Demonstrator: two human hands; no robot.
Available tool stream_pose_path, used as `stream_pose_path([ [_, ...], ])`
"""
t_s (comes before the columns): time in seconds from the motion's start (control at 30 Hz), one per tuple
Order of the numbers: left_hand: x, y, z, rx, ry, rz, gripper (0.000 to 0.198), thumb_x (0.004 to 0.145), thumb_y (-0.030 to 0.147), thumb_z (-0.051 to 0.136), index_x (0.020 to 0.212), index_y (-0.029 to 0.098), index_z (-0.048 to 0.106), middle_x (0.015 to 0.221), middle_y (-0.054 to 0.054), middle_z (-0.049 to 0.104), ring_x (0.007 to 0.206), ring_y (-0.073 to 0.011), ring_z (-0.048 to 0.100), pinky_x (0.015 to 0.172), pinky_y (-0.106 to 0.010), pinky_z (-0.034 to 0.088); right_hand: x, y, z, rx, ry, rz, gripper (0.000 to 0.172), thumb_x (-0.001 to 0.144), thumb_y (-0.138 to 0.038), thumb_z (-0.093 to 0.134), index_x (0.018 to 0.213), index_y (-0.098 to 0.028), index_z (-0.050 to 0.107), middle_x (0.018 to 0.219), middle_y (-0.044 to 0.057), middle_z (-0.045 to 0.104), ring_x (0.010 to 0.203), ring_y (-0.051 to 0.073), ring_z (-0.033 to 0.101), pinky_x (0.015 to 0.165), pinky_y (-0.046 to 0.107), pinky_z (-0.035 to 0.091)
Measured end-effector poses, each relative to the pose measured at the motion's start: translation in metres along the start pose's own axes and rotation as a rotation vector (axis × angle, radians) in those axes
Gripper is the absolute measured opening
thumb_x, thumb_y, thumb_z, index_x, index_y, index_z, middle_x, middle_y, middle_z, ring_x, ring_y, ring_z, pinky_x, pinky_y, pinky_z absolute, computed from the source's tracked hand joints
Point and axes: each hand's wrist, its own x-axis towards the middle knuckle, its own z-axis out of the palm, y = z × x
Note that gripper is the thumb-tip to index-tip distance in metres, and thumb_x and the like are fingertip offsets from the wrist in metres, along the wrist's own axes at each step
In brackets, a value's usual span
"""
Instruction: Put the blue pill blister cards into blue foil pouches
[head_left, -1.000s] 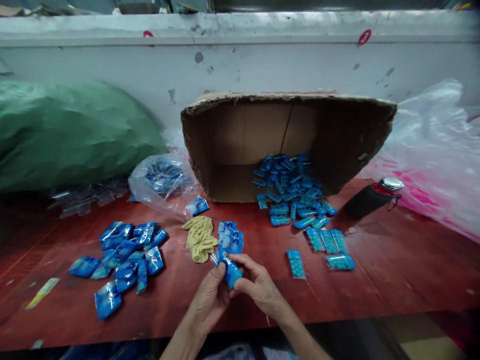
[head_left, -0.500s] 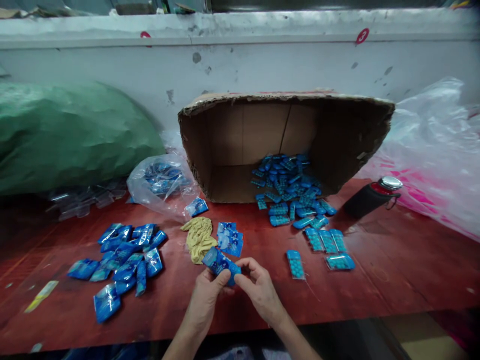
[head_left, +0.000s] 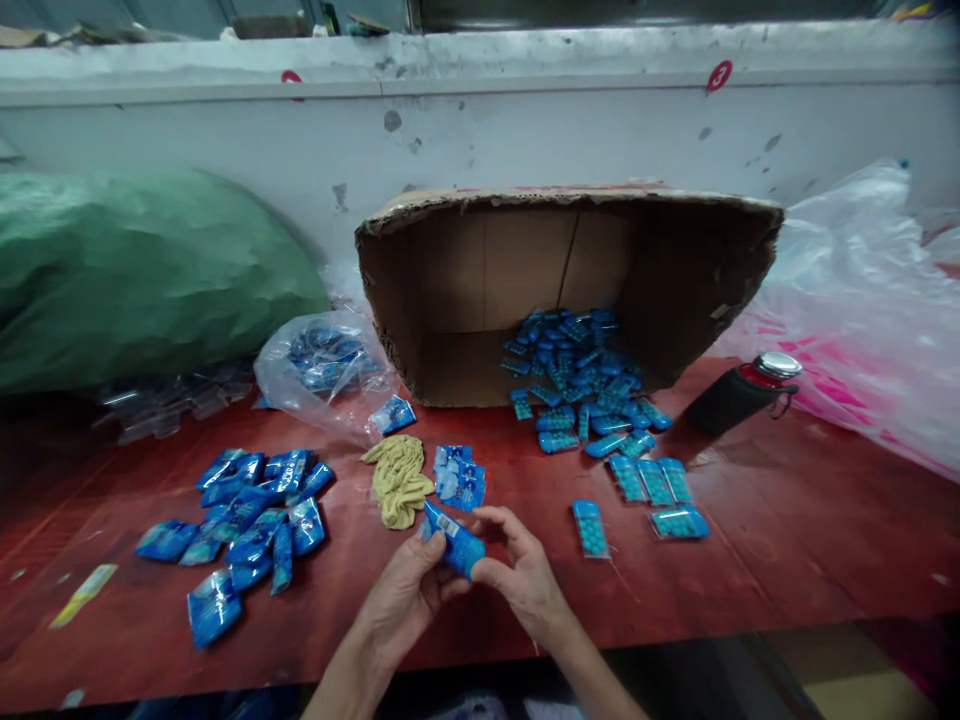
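Between both hands, above the front of the red table, is a small blue packet (head_left: 459, 545) with a white barcode label facing up. My left hand (head_left: 411, 585) pinches its left end under the thumb. My right hand (head_left: 521, 575) grips its right end between thumb and fingers. Just beyond the hands lie several flat blue printed cards (head_left: 458, 478) and a crumpled yellow-green cloth (head_left: 399, 480). A clear pack of turquoise balls (head_left: 591, 528) lies right of my right hand. To the left is a loose pile of shiny blue packets (head_left: 251, 510).
A cardboard box (head_left: 457, 365) on its side spills turquoise packs (head_left: 574, 350) onto the red table (head_left: 517, 660). A dark bottle (head_left: 731, 400) leans at right, near clear plastic sheeting (head_left: 862, 290). A clear bag (head_left: 322, 375) and a big green sack (head_left: 150, 280) are at left.
The blue packet has been turned in my hands, so its barcode side now shows. My left hand has shifted its hold slightly; the things on the table stay put.
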Motion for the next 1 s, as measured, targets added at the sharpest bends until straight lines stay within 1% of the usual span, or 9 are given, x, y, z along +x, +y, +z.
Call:
stream_pose_path([
  [0.1,0.001,-0.005,-0.006,-0.068,-0.093,-0.017,0.026,0.072,0.025,0.06,0.095,0.015,0.062,0.085,-0.008,0.069,0.071,-0.0166,0.063,0.058,-0.026,0.051,0.0,-0.002,0.001,0.099,-0.118,0.047,0.052,0.062,-0.02,0.068,0.111,-0.027,0.054,0.1,0.001,0.056,0.09,0.019,0.053,0.08,0.032,0.044],
  [0.17,0.002,-0.007,-0.008,-0.072,-0.133,-0.03,0.027,0.072,0.026,0.06,0.097,0.015,0.062,0.083,-0.008,0.069,0.072,-0.0174,0.063,0.059,-0.026,0.05,0.0,-0.005,0.001,0.132,-0.183,0.074,0.056,0.063,-0.023,0.068,0.116,-0.029,0.051,0.105,0.002,0.055,0.09,0.019,0.053,0.077,0.031,0.045],
  [0.23,0.003,-0.009,-0.008,-0.056,-0.141,-0.014,0.026,0.07,0.026,0.062,0.095,0.016,0.063,0.08,-0.006,0.069,0.071,-0.0171,0.064,0.059,-0.025,0.049,0.001,-0.008,0.0,0.122,-0.229,0.063,0.057,0.065,-0.027,0.068,0.118,-0.029,0.05,0.109,0.003,0.054,0.095,0.021,0.052,0.08,0.033,0.044],
  [0.4,0.004,-0.016,-0.004,-0.063,-0.071,0.033,0.027,0.067,0.026,0.065,0.093,0.018,0.063,0.077,-0.004,0.068,0.071,-0.0156,0.063,0.06,-0.023,0.049,0.001,-0.011,-0.003,0.092,-0.271,0.029,0.051,0.067,-0.034,0.066,0.116,-0.029,0.053,0.117,0.004,0.051,0.104,0.023,0.049,0.087,0.035,0.041],
  [0.63,-0.004,-0.015,0.01,-0.035,0.045,-0.044,0.028,0.068,0.027,0.064,0.093,0.016,0.063,0.079,-0.006,0.067,0.07,-0.0174,0.063,0.065,-0.031,0.052,0.002,-0.011,-0.008,0.184,-0.341,0.09,0.057,0.066,-0.036,0.067,0.12,-0.03,0.049,0.117,0.003,0.054,0.106,0.023,0.05,0.089,0.035,0.04],
  [0.7,-0.005,-0.015,0.015,-0.028,0.078,-0.051,0.029,0.068,0.028,0.064,0.094,0.015,0.062,0.081,-0.007,0.067,0.071,-0.0179,0.063,0.064,-0.031,0.052,0.001,-0.005,-0.008,0.206,-0.315,0.098,0.058,0.067,-0.034,0.067,0.121,-0.029,0.048,0.113,0.003,0.056,0.103,0.022,0.052,0.087,0.035,0.041],
  [0.8,-0.005,-0.018,0.018,-0.025,0.135,-0.017,0.03,0.068,0.027,0.064,0.095,0.014,0.06,0.083,-0.007,0.067,0.071,-0.0172,0.063,0.063,-0.031,0.052,-0.002,0.008,-0.008,0.16,-0.17,0.086,0.054,0.066,-0.027,0.067,0.118,-0.028,0.049,0.104,0.002,0.058,0.094,0.019,0.054,0.084,0.032,0.042],
  [0.9,-0.002,-0.023,0.017,-0.021,0.204,0.058,0.026,0.066,0.027,0.066,0.088,0.016,0.059,0.076,-0.003,0.067,0.064,-0.0147,0.063,0.061,-0.03,0.052,-0.005,0.017,-0.005,0.06,-0.018,0.071,0.037,0.068,-0.021,0.064,0.104,-0.023,0.056,0.092,0.001,0.059,0.086,0.017,0.054,0.08,0.029,0.043],
  [1.0,0.001,-0.025,0.014,0.0,0.212,0.114,0.023,0.064,0.027,0.068,0.081,0.016,0.058,0.069,-0.001,0.066,0.06,-0.0129,0.061,0.058,-0.027,0.051,-0.007,0.02,-0.001,0.073,0.05,0.099,0.026,0.07,-0.019,0.061,0.095,-0.02,0.056,0.086,0.0,0.058,0.08,0.016,0.055,0.074,0.028,0.044],
])
